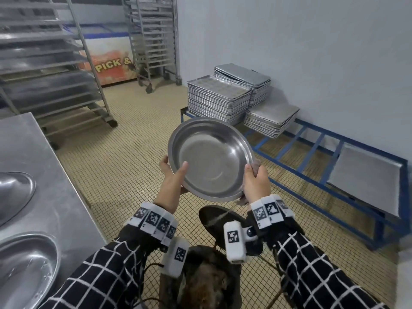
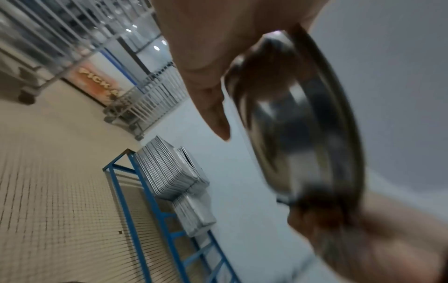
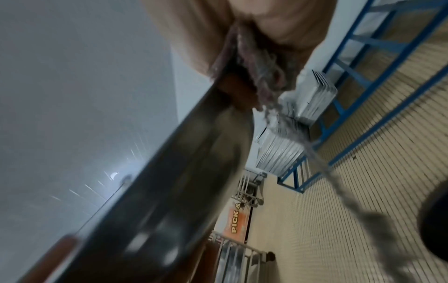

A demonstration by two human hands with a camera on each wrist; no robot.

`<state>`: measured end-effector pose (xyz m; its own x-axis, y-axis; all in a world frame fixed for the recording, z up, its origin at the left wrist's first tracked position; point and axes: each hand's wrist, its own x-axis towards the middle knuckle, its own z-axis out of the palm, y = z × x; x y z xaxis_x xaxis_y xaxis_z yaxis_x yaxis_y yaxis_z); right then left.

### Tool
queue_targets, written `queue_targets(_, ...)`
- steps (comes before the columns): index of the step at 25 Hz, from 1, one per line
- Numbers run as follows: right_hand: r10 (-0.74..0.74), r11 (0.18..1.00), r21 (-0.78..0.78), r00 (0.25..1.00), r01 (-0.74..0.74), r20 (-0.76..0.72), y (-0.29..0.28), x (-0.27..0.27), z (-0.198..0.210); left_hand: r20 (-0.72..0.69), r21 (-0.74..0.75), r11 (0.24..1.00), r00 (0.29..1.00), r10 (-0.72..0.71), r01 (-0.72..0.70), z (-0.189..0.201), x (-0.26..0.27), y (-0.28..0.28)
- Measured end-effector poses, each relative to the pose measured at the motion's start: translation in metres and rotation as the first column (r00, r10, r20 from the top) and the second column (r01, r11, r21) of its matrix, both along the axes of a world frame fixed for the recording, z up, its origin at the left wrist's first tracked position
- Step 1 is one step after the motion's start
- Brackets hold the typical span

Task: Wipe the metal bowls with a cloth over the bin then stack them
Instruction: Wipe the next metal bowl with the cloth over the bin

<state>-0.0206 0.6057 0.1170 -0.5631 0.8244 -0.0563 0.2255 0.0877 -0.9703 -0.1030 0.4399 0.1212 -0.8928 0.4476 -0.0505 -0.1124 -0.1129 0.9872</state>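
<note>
A round metal bowl (image 1: 210,159) is held up over the dark bin (image 1: 200,284), tilted so that its inside faces me. My left hand (image 1: 174,175) grips its left rim, thumb inside and fingers behind. My right hand (image 1: 255,180) pinches a greyish cloth (image 1: 256,164) over the right rim. In the left wrist view the bowl (image 2: 298,124) shows from its outer side, beside my left hand (image 2: 206,67). In the right wrist view the cloth (image 3: 261,76) is bunched between my right hand (image 3: 242,28) and the bowl's rim (image 3: 169,191), and a frayed strand hangs down.
Two more metal bowls (image 1: 15,190) (image 1: 24,268) lie on the steel table (image 1: 44,157) at my left. Stacks of baking trays (image 1: 218,99) sit on a low blue frame (image 1: 312,175) along the right wall. Wheeled tray racks (image 1: 51,63) stand behind.
</note>
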Motion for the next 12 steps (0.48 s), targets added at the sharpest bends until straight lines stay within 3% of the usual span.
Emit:
queue_targets(2, 0.141, 0.983, 0.105, 0.987, -0.148, 0.073, 0.017, 0.005, 0.008, 0.074, 0.191, 0.981, 0.996, -0.054, 0.039, 0.005, -0.015, -0.013)
queue_targets(5, 0.223, 0.949, 0.201, 0.969, -0.241, 0.110, 0.023, 0.007, 0.022, 0.071, 0.172, 0.985, 0.997, -0.006, -0.007, 0.002, -0.014, -0.019)
queue_targets(9, 0.038, 0.995, 0.095, 0.999, -0.037, -0.001, -0.004, 0.002, 0.014, 0.054, 0.160, 0.981, 0.993, 0.105, -0.113, -0.009, -0.009, -0.010)
queue_targets(12, -0.052, 0.995, -0.093, 0.997, 0.047, -0.057, -0.024, 0.000, -0.004, -0.043, -0.075, 0.997, 0.999, 0.011, -0.015, -0.023, -0.006, 0.001)
